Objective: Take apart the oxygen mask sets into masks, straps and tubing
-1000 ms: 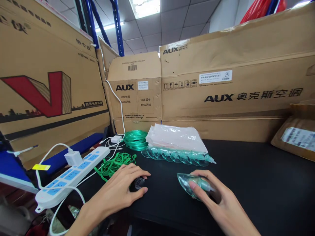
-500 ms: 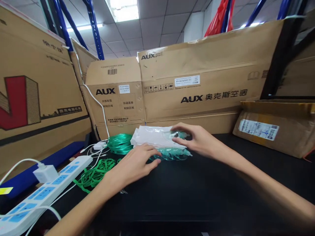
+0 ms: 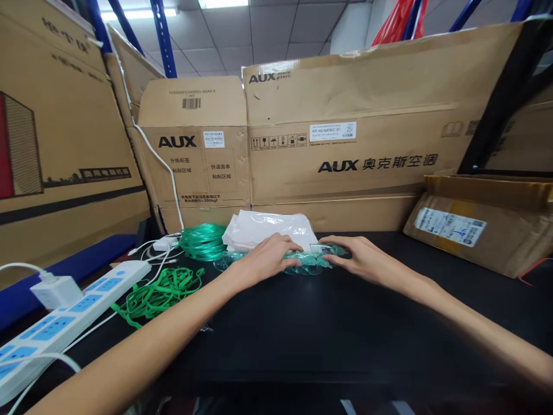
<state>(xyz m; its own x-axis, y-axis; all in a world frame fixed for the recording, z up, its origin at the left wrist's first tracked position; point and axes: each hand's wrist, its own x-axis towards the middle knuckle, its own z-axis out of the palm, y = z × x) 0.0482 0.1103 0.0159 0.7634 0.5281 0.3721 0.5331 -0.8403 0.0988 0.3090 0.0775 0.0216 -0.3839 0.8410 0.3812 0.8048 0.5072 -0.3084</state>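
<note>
A row of clear green plastic face masks [image 3: 309,263], nested or side by side, lies across the black table. My left hand [image 3: 270,256] reaches over the middle of the row, its fingers and thumb curled on the masks. At the row's right end my right hand [image 3: 356,253] has thumb and fingers round a clear green mask [image 3: 332,250], which partly hides behind the fingers. Just behind the row lie white plastic bags [image 3: 272,226], stacked flat.
Coiled green tubing [image 3: 202,241] and a heap of green elastic straps [image 3: 162,293] lie to the left. A white power strip [image 3: 73,323] with a plugged-in charger [image 3: 56,291] and cables is nearer. Cardboard panels [image 3: 337,190] wall the back; a carton [image 3: 470,230] stands right.
My right hand has brought its mask down from over the white bags to the right end of the row. My left hand has moved rightward and farther onto the masks. The view has tilted down.
</note>
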